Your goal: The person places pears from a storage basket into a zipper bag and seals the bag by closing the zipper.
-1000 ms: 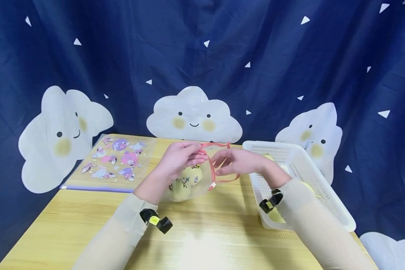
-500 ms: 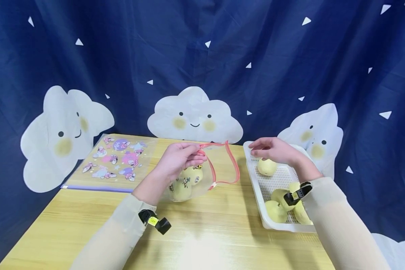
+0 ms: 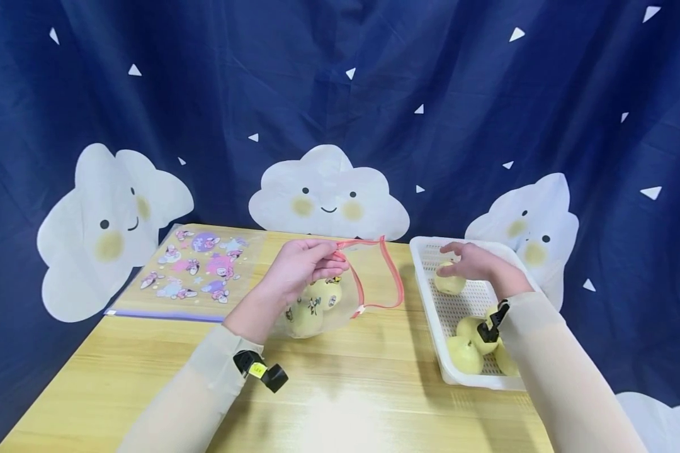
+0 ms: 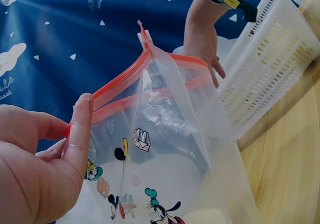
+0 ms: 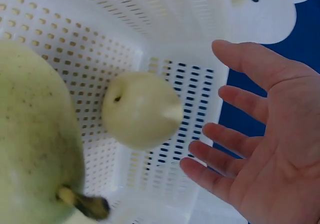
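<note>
a dark blue curtain (image 3: 317, 63) with smiling white clouds and small white triangles hangs beyond my left hand (image 3: 306, 261) and my right hand (image 3: 470, 261). below them both lies the bench (image 3: 385, 358), pale wood with a bright patch of glare nearer me than my hands.

under my right hand sits a white rectangular basket of slotted plastic (image 3: 481, 381). a flat clear plastic bag with a purple zip edge and pink and purple prints (image 3: 192, 277) lies on the bench to the left of my left hand.

just right of and below my left hand stands a clear plastic bag with a red zip edge and cartoon prints (image 4: 165, 129), its mouth gaping toward my right hand. my left hand is closed on it, thumb and fingers pinching the red edge. my right hand is empty, its fingers loosely spread and apart from each other.

just below those fingers, in the basket, rests a pale yellow round fruit (image 5: 142, 109), with a gap between it and my fingertips. more pale yellow fruit (image 3: 464, 355) is grouped nearer me, below my right wrist, and pale yellow fruit inside the bag (image 3: 306, 321) shows beneath my left hand.

a small black camera (image 3: 260, 371) is strapped at my left wrist, another (image 3: 493, 324) at my right. the tiny white zip slider (image 3: 360, 309) sits right of my left hand.
</note>
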Demonstrator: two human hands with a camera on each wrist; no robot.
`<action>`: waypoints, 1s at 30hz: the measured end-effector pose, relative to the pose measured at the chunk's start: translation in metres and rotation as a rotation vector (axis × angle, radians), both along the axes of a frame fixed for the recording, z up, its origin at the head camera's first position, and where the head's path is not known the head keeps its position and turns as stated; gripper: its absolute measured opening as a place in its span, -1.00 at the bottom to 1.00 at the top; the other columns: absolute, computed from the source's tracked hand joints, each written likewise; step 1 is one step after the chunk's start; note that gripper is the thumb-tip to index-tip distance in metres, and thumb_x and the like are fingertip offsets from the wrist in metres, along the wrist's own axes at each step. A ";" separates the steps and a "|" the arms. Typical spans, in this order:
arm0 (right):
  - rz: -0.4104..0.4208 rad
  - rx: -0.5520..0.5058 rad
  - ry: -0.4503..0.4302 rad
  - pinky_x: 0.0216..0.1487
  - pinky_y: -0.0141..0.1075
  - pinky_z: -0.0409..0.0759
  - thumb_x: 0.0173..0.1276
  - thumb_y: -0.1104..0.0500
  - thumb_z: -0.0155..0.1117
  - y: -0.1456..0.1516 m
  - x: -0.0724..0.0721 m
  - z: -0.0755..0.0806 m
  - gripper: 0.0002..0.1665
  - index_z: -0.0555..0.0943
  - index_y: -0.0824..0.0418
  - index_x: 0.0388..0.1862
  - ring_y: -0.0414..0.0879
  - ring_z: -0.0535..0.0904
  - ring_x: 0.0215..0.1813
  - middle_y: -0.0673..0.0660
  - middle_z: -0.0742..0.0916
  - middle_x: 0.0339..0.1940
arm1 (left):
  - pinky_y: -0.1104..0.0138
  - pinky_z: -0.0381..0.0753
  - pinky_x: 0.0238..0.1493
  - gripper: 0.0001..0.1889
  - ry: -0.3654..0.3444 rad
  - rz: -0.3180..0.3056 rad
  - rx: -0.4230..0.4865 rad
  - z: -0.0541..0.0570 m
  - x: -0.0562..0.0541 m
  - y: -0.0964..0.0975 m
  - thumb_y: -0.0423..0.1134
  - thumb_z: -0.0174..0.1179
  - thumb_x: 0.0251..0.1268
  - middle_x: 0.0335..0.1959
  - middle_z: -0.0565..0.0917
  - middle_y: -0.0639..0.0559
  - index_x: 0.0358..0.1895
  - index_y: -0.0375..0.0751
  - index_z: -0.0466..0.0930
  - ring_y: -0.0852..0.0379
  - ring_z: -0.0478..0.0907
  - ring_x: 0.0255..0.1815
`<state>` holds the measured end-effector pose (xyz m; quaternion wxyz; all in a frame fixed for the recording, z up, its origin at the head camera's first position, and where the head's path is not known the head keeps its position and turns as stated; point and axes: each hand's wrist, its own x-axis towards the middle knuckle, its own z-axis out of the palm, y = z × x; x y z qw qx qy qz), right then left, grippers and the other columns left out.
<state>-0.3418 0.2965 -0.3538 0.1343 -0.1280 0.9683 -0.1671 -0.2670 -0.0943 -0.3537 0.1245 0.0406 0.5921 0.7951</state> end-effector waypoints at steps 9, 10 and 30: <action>-0.006 0.060 -0.093 0.66 0.36 0.35 0.47 -0.08 0.46 -0.005 -0.004 -0.013 -0.04 0.35 0.33 0.67 0.48 0.39 0.62 0.51 0.46 0.63 | 0.35 0.89 -0.09 -0.70 0.012 -0.003 0.008 0.000 0.001 -0.001 -0.41 0.12 0.70 -0.34 0.83 -0.06 0.23 -0.62 0.61 0.16 0.87 -0.31; -0.014 0.067 -0.096 0.66 0.37 0.35 0.47 -0.06 0.46 -0.007 -0.004 -0.013 -0.05 0.36 0.32 0.67 0.48 0.38 0.62 0.52 0.46 0.63 | 0.35 0.89 -0.09 -0.70 0.013 -0.002 0.009 0.000 0.001 -0.001 -0.41 0.12 0.70 -0.34 0.83 -0.06 0.23 -0.63 0.61 0.16 0.87 -0.31; -0.169 -0.035 -0.338 0.17 0.00 0.84 0.44 0.14 0.55 0.010 0.001 -0.028 -0.10 0.38 0.19 0.67 0.17 0.65 0.30 0.38 0.54 0.53 | 0.37 0.88 -0.11 -0.69 0.012 -0.001 -0.008 0.000 0.002 -0.002 -0.39 0.13 0.70 -0.33 0.84 -0.04 0.25 -0.60 0.62 0.17 0.87 -0.31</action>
